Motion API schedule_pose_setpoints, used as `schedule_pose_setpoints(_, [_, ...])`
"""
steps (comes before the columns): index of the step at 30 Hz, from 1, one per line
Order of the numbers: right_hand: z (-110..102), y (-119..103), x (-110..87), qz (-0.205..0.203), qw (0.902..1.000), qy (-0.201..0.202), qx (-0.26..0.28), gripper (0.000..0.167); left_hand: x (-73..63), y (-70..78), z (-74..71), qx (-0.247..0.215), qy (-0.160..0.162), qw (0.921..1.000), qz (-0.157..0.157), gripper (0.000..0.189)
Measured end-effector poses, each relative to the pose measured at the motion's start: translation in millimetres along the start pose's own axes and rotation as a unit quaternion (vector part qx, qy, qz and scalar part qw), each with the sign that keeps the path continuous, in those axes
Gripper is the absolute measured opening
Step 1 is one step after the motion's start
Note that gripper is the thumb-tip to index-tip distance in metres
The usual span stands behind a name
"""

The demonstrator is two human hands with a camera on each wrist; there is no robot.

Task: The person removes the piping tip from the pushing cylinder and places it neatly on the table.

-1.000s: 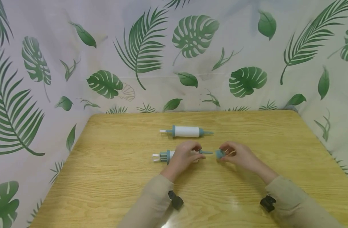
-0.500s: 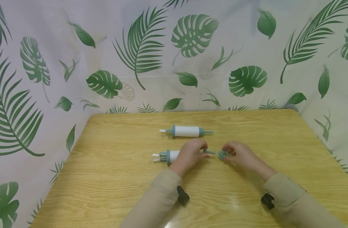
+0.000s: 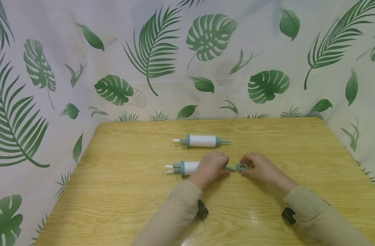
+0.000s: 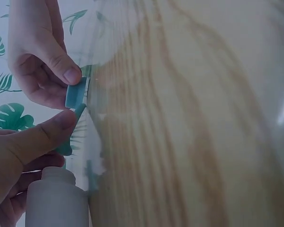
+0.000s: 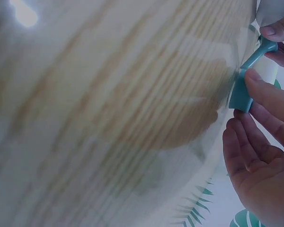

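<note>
In the head view my left hand (image 3: 209,168) pinches a tapered teal nozzle (image 3: 230,168) between thumb and fingers, its narrow tip pointing right. My right hand (image 3: 262,168) holds a teal ring (image 3: 238,169) by its right side, with the hole showing from above. The nozzle's tip comes right up to the ring in both wrist views, where the nozzle (image 4: 79,111) and the ring (image 5: 240,93) overlap. Behind my left hand lies a syringe-like tube with a white barrel (image 3: 191,167) and teal collar. Its bare white neck (image 4: 58,175) shows in the left wrist view.
A second tube (image 3: 202,141), with a white barrel, teal ends and its nozzle on, lies farther back, parallel to the first. Both rest on the wood-grain table (image 3: 129,198). A leaf-print cloth (image 3: 169,99) hangs behind the table.
My left hand has moved right, drawing the nozzle away from the white barrel and toward the ring. The ring has turned in my right hand so that its hole faces up.
</note>
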State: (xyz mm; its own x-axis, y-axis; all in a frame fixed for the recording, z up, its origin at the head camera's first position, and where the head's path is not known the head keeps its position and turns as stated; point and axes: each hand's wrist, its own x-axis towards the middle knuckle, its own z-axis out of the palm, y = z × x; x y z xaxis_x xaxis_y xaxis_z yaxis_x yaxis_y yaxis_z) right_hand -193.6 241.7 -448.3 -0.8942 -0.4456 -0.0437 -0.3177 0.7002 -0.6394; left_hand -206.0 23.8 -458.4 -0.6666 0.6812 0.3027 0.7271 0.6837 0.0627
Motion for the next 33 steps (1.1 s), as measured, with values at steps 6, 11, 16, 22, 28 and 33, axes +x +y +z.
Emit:
schedule_pose_setpoints(6, [-1,2,-0.1,-0.004,0.9998,0.0,-0.019,0.031,1.0,1.9,0.3,0.021,-0.02,0.9996,-0.003,0.033])
schedule_pose_setpoints(11, [-3,3,-0.5,-0.006,0.9994,-0.007,-0.034,0.031,0.8,1.3,0.4,0.024,-0.035,0.999,-0.013,0.033])
schedule_pose_setpoints(16, [-6,1,-3.4,-0.002,0.9988,-0.015,-0.046,0.032,-0.4,0.9,0.3,0.02,-0.034,0.9991,-0.014,0.034])
schedule_pose_setpoints(22, [-8,0,-5.9,0.001,0.9984,-0.022,-0.053,0.034,-1.0,1.2,1.0,0.021,-0.04,0.9988,-0.016,0.034])
schedule_pose_setpoints(28, [-17,-7,-4.7,0.012,0.999,-0.022,-0.038,0.041,-1.7,-0.8,-5.0,-0.021,-0.06,0.997,-0.044,0.036])
schedule_pose_setpoints(33, [-31,-15,3.9,-0.025,0.998,0.003,-0.058,0.041,-1.4,-15.6,-23.8,-0.089,-0.04,0.9916,-0.085,0.04])
